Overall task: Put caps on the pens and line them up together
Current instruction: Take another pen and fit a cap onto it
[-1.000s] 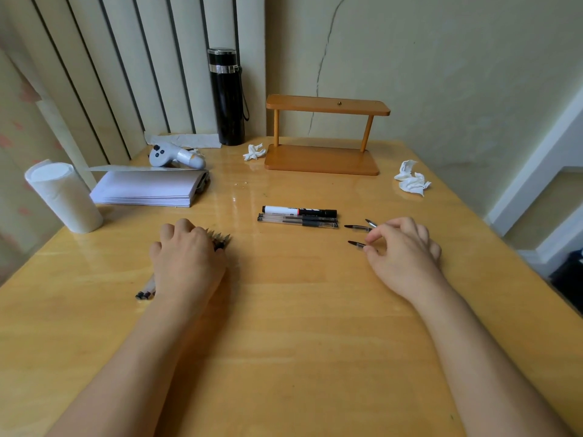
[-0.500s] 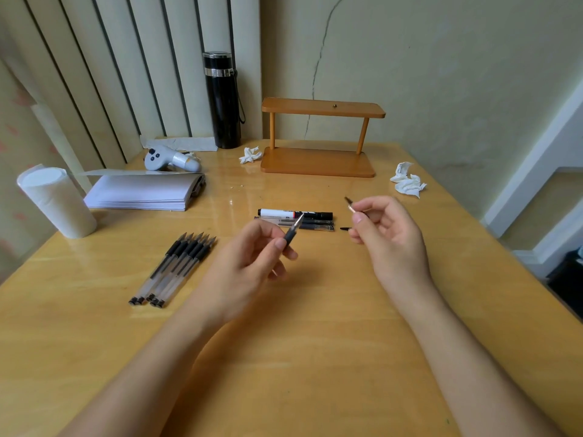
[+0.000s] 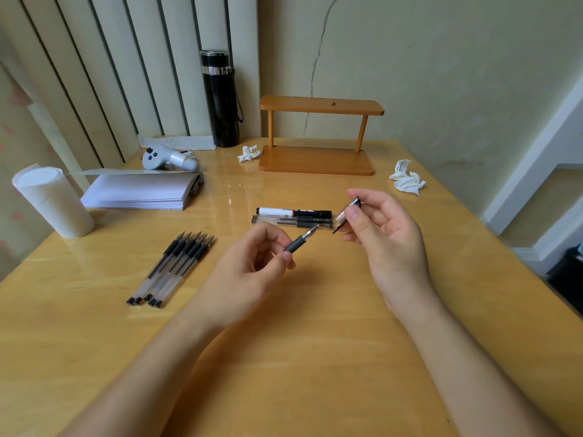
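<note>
Early on: capped pens [image 3: 293, 218] lined up, the left hand [image 3: 252, 272] pinching a bare pen [image 3: 301, 241], right hand [image 3: 378, 228] pinching its cap [image 3: 347, 212] (the uncapped bundle [image 3: 173, 266] waits).

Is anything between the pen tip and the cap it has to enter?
Nothing visible. The left hand aims the pen tip at the cap in the right hand, with only open air between them, above the table.

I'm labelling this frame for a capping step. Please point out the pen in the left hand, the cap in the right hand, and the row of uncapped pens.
pen [image 3: 298, 243]: head view, dark grip.
cap [image 3: 344, 213]: head view, clear body.
row of uncapped pens [image 3: 176, 264]: head view, mid-barrels.
</note>
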